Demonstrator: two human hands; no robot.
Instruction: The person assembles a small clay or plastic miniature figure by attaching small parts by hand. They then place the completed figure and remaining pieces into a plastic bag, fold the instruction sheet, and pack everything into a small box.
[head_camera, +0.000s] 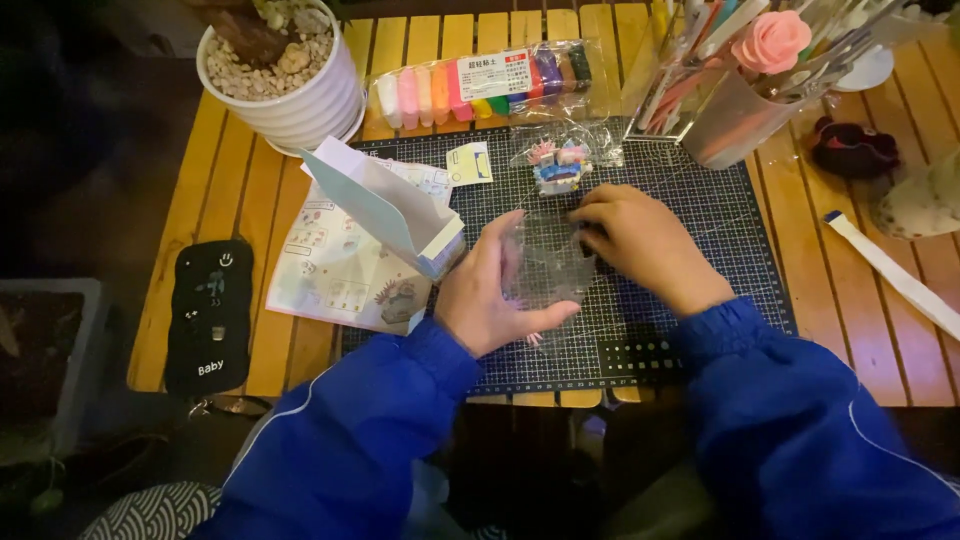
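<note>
Both hands grasp a clear plastic bag (548, 262) at the middle of the dark cutting mat (700, 240): the left hand (490, 290) cups its near-left edge, the right hand (640, 240) pinches its far-right corner. A small wrapped figurine (560, 165) lies toward the mat's far edge.

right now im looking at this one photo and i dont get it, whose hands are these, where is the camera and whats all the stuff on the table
There is no machine here. A person in blue sleeves wears a camera on the head, so this single picture looks down at their own two hands.

The left hand and the right hand together hold a small clear plastic bag over a dark cutting mat on a slatted wooden table.

Around them lie an open pale blue box, a printed instruction sheet, a pack of coloured clay sticks, a small bag of tiny coloured pieces, a white plant pot, a clear holder of tools and a black case.
</note>
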